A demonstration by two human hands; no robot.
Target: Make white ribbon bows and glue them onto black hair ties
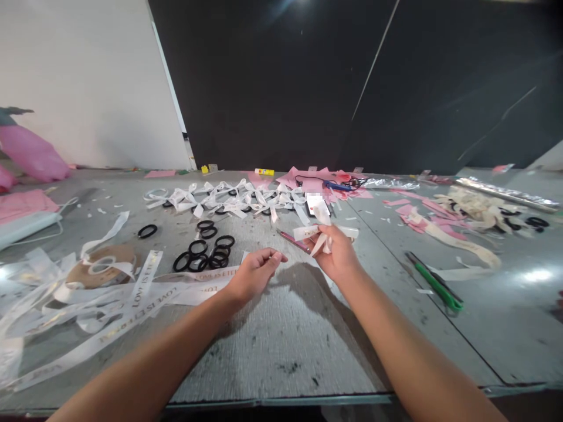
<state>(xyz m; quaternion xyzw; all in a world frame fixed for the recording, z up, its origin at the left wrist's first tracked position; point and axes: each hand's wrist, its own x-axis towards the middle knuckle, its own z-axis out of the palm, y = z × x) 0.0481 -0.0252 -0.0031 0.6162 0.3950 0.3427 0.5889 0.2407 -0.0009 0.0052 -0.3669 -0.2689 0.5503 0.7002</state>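
Observation:
My right hand (333,255) pinches a white printed ribbon (323,241), folded into loops with its ends sticking out on both sides. To its left, my left hand (255,274) is closed, thumb pressed against the curled fingers; whatever they may hold is hidden. Several black hair ties (197,255) lie just beyond the left hand. Long white ribbons with gold lettering (149,305) spread over the table on the left, by a brown cardboard ribbon roll (103,266). Partly behind the right hand lies a thin reddish tool (292,240).
White bows with black bands (237,198) lie in rows at the back. Beyond my right hand is a phone-like device (317,205). Green-handled scissors (435,284) rest on the grey table (281,351) at right, before cream ribbon bundles (477,208). A glue stick (264,172) lies near the dark panel.

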